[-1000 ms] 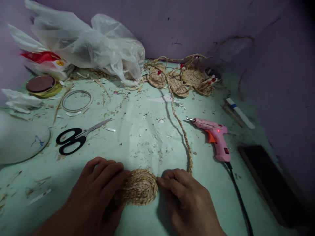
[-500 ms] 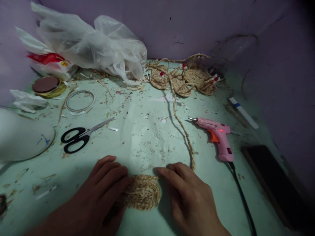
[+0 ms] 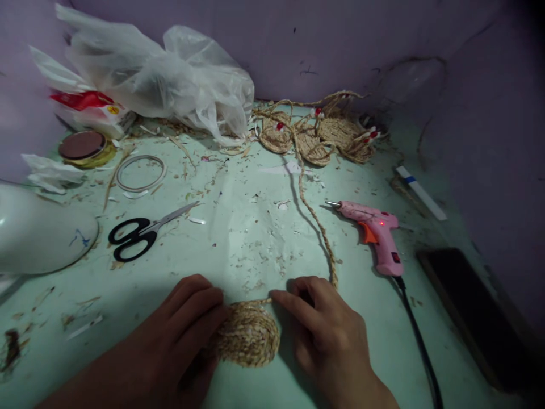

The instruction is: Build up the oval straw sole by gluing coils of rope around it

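A coiled oval of braided straw cord (image 3: 251, 335) lies low in the middle of the head view. My left hand (image 3: 187, 324) is closed over its left end and hides that part. On the other side, my right hand (image 3: 323, 329) pinches the loose braided cord (image 3: 317, 221) at the oval's upper right edge. From under that hand the cord runs up the table to several finished coiled straw pieces (image 3: 315, 139) with red and white beads. A pink glue gun (image 3: 374, 230), its red light lit, rests to the right of my right hand.
Black-handled scissors (image 3: 145, 230) and a tape ring (image 3: 141, 173) lie at left, near a white rounded object (image 3: 46, 233). A plastic bag (image 3: 170, 79) stands against the wall. At right are a dark phone (image 3: 472, 318) and a white strip (image 3: 421, 193). Straw scraps litter the table.
The cord end between my right fingers and the oval is now lifted slightly off its top edge. Both hands stay almost in place; the view has shifted a little.
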Motion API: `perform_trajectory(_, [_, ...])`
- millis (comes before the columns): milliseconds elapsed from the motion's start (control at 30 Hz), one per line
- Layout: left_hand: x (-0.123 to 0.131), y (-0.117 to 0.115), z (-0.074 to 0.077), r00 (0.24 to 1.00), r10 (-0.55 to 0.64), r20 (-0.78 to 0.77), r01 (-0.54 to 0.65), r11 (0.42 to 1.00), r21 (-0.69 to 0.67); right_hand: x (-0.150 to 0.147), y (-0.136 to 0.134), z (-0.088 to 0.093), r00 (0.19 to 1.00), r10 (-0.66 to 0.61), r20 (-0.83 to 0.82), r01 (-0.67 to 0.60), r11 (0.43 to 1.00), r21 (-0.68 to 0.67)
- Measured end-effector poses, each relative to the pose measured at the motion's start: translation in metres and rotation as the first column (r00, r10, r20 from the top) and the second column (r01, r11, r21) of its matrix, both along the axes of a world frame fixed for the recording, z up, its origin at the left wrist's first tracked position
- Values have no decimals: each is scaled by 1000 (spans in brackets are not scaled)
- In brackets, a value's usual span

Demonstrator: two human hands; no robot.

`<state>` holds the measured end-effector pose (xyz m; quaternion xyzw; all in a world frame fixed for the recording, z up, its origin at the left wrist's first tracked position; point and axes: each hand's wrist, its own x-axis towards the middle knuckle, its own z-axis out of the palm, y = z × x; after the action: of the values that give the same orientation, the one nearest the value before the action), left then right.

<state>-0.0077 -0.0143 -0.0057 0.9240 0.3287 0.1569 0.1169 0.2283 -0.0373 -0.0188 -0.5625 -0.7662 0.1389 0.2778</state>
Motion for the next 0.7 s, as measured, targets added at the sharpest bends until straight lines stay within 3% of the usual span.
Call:
perform_trajectory(167, [-4, -1, -3, 1000, 11, 26, -11, 1000, -6, 4, -8, -1, 994, 52, -92, -56, 998, -34])
perform_trajectory(333, [-4, 0, -6, 1000, 12, 6, -12, 1000, 3, 4, -10, 2, 993, 7, -122, -23, 990, -136])
perform_trajectory(700, [0, 0, -9, 999, 28, 40, -29, 999, 14, 6, -15, 1, 975, -49, -216, 4, 978, -207])
